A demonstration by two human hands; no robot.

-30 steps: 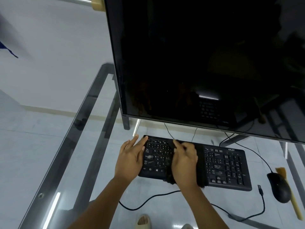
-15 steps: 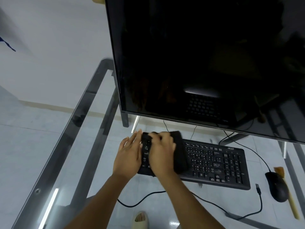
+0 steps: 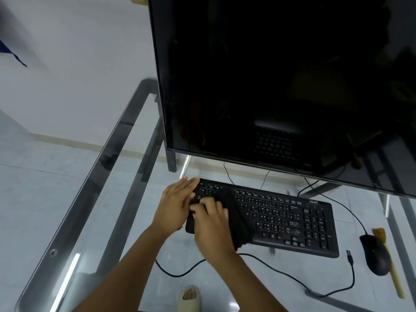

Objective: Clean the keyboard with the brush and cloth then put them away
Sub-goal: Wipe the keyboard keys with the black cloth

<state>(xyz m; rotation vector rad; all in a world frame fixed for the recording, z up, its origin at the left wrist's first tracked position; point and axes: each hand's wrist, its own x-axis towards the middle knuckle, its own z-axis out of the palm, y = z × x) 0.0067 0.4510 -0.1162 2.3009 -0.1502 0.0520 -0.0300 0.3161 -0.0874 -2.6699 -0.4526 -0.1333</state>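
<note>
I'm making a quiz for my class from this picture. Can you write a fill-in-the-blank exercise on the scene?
1. The right hand presses a black ____ onto the keyboard.
2. The left hand rests flat at the keyboard's ____ end.
3. The brush lies on the glass desk beside the ____.
4. The big screen behind the keyboard is switched ____.

Missing words: cloth; left; mouse; off
</note>
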